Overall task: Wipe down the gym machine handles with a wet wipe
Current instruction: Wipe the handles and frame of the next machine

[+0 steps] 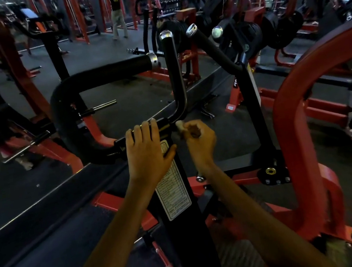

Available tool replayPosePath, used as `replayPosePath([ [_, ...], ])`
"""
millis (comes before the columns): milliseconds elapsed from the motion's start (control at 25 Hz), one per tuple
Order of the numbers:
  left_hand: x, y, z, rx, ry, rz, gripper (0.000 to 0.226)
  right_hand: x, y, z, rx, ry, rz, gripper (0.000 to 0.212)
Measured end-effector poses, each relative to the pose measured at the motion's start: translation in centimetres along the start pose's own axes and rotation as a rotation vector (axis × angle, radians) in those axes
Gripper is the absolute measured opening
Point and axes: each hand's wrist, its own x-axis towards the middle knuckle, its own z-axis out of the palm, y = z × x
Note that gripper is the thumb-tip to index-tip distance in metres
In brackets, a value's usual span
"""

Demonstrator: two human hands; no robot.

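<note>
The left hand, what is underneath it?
The left hand rests on the machine's black bar, its thumb near a white instruction label. The bar and label beneath the palm are covered.

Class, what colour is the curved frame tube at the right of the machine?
Red-orange, seen in the head view: the curved frame tube.
</note>
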Motion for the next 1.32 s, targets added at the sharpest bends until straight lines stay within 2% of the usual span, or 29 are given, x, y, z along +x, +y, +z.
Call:
replayPosePath([
  [80,-0.1,0.0,-0.2,0.015,-0.012,0.0,0.078,1.4,-0.1,-0.1,0.056,0.099,0.079,0.018],
  [120,-0.1,0.0,-0.2,0.014,-0.014,0.001,0.078,1.4,-0.3,0.3,0.083,0.09,0.113,0.015],
  [320,-0.1,-0.1,0.0,0.007,-0.011,-0.001,0.079,-1.4,0.3,0.9,0.26,-0.089,0.224,0.015],
  [520,-0.1,0.0,-0.1,0.013,0.002,0.005,0.078,2.1,0.1,0.5,0.265,0.043,0.174,0.013],
  [720,-0.1,-0.1,0.0,0.017,0.011,0.005,0.078,0.5,1.1,0.7,0.279,-0.092,0.277,0.014],
  [840,-0.1,0.0,-0.1,0.028,0.017,0.007,0.078,3.1,0.9,0.6,0.304,0.02,0.285,0.013],
  [920,-0.1,0.0,-0.2,0.038,0.023,0.008,0.078,5.6,-0.1,0.5,0.266,0.06,0.189,0.011],
  [1040,0.0,-0.1,-0.2,0.041,0.027,0.014,0.078,8.0,-2.0,0.7,0.007,0.007,-0.089,0.005],
  [1160,-0.1,-0.1,-0.1,0.038,0.03,0.016,0.079,6.9,-2.3,0.6,-0.205,-0.043,-0.355,0.013],
  [1320,-0.1,-0.1,0.1,0.018,0.047,0.017,0.079,1.1,-0.2,0.3,-0.282,-0.168,-0.472,0.026],
])
